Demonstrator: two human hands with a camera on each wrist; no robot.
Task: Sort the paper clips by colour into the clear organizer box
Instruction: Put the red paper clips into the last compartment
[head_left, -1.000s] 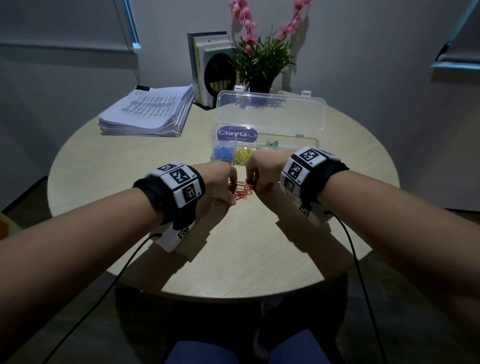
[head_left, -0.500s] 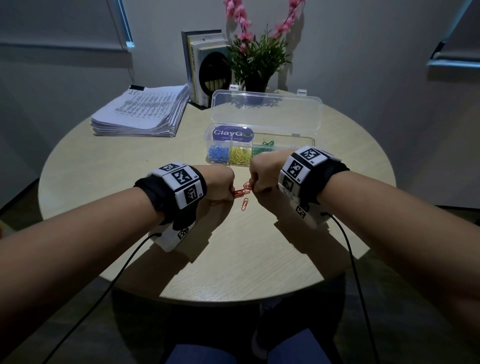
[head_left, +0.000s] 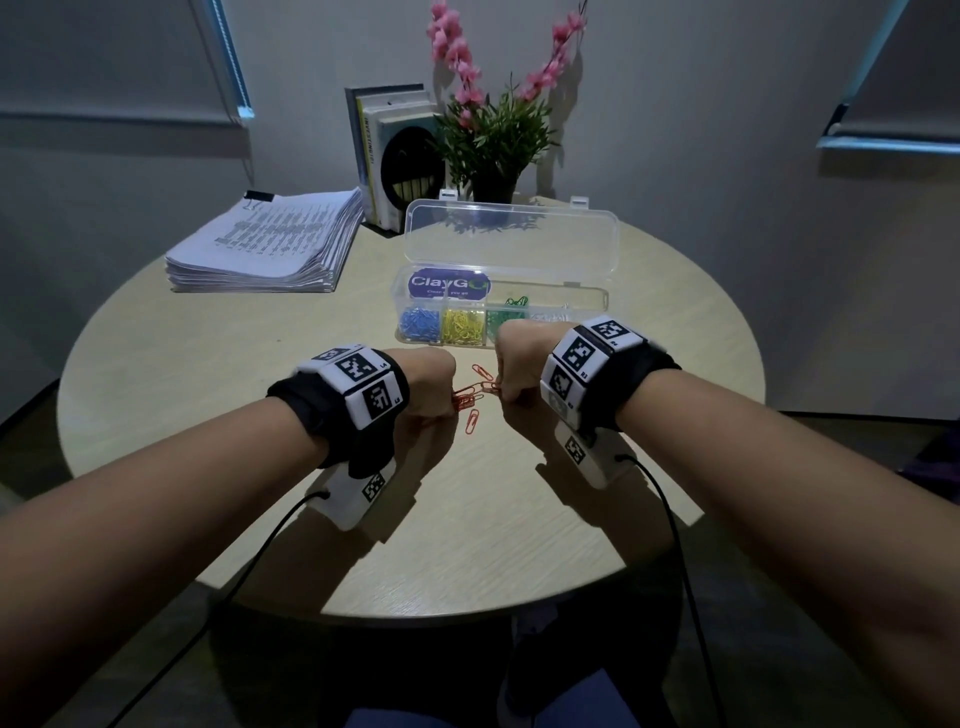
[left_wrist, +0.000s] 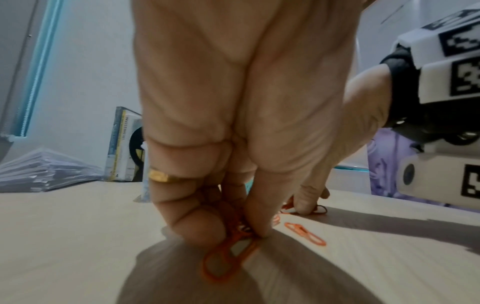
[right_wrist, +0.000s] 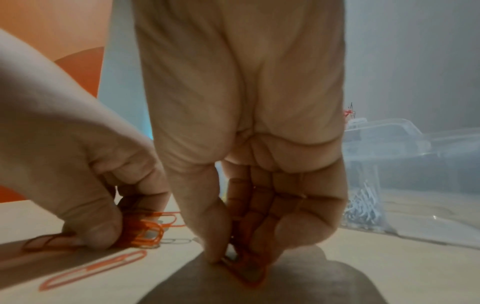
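Behind both hands, left hand (head_left: 428, 384) and right hand (head_left: 519, 364) each pinching orange clips (head_left: 470, 397): organizer box (head_left: 597, 301), paper stack (head_left: 270, 244), books (head_left: 384, 150), plant (head_left: 493, 135).

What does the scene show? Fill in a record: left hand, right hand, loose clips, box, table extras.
left hand: pinches orange clips on the table
right hand: pinches an orange clip
loose clip: orange, lying between the hands
box: lid open; blue, yellow, green, white clips in separate compartments
table extras: paper stack, books, plant
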